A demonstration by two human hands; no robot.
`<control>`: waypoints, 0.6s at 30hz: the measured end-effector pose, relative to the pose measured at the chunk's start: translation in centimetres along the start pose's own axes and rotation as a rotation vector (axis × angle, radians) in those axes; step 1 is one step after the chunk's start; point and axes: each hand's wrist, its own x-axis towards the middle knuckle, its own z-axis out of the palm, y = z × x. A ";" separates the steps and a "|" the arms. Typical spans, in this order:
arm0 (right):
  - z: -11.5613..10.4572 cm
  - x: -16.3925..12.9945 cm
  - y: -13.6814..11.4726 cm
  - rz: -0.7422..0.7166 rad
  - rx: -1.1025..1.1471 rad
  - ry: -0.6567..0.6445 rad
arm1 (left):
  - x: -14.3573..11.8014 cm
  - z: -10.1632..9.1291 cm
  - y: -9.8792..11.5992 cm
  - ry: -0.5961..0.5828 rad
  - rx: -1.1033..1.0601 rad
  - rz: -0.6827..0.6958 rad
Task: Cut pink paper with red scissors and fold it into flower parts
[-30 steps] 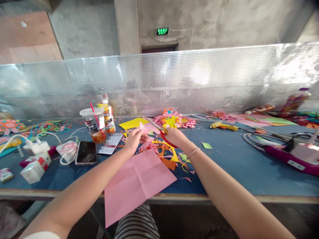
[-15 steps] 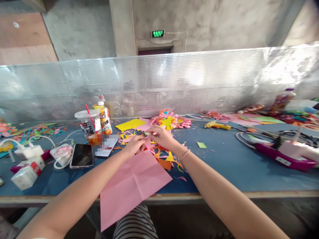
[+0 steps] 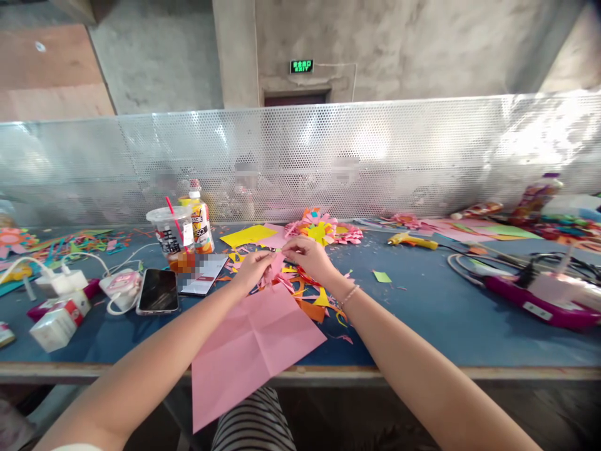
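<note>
My left hand [image 3: 252, 268] and my right hand [image 3: 307, 257] meet over the middle of the blue table [image 3: 446, 313]. Both pinch a small folded pink paper piece [image 3: 275, 265] between their fingertips. Under the hands lies a heap of orange, yellow and pink paper scraps [image 3: 310, 297]. Red-handled scissors [image 3: 305, 275] rest on those scraps just below my right hand. A large creased pink sheet [image 3: 251, 347] lies in front of me and hangs over the table's near edge.
A drink cup with a red straw [image 3: 171, 235], a bottle [image 3: 200, 219], a phone [image 3: 158, 290], chargers and small boxes stand at the left. Paper flowers [image 3: 322, 230] and a yellow sheet [image 3: 247, 235] lie behind my hands. A glue gun [image 3: 413, 240] and a purple device [image 3: 539, 294] sit right.
My right hand held the red scissors a second ago; they now lie on the scraps. That hand has come over to the small pink piece, which both hands now grip.
</note>
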 end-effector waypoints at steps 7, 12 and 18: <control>0.6 -0.1 0.5 -0.045 0.005 -0.009 | 0.3 -0.2 -0.5 0.070 0.077 0.065; 0.8 -0.3 0.8 -0.156 -0.056 0.023 | 0.2 0.1 -0.5 0.008 -0.229 -0.074; 0.7 -0.3 0.5 -0.244 -0.104 0.010 | 0.1 0.3 0.0 0.050 -0.398 -0.116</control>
